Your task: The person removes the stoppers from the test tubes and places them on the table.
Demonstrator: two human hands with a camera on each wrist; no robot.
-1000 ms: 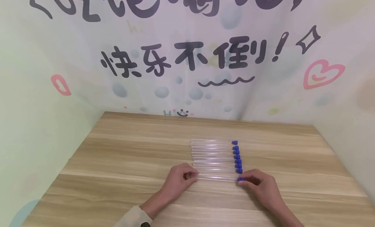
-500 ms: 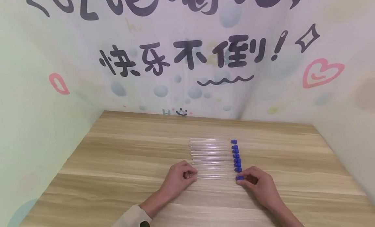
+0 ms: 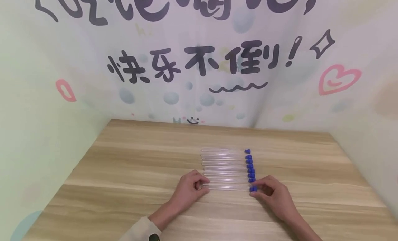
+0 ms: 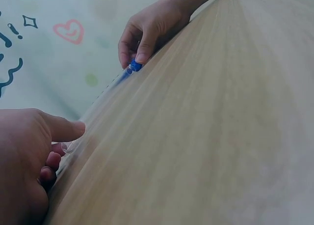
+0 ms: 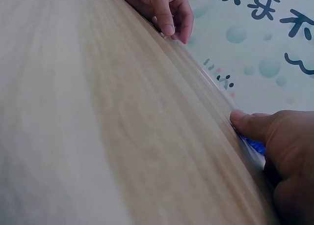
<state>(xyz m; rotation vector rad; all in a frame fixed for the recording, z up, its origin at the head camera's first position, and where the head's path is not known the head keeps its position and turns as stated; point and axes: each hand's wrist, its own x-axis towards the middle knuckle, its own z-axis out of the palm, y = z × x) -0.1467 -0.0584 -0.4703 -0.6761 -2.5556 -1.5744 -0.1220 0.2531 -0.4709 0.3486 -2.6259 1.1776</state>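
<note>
Several clear test tubes point(image 3: 222, 163) with blue caps point(image 3: 249, 166) lie side by side in a row on the wooden table. Nearest the person is one more tube point(image 3: 228, 187), parallel to the row and close to it. The left hand point(image 3: 189, 191) holds its clear end between thumb and fingers. At the other end, the right hand point(image 3: 275, 197) has thumb and index finger on either side of the blue cap point(image 3: 253, 188). In the left wrist view, the right fingertips are right at this blue cap point(image 4: 135, 65). The right wrist view shows the thumb partly hiding it.
The wooden tabletop point(image 3: 124, 158) reaches back to a white wall cloth point(image 3: 174, 106) printed with dark characters and bubbles. Pale walls flank the table on both sides. A light sleeve point(image 3: 141, 230) and a dark wrist strap show on the left arm.
The nearest tube's capped end has shifted slightly away from the person, so the tube lies straighter along the row. More of its cap shows between the right fingers. The left hand stays nearly still.
</note>
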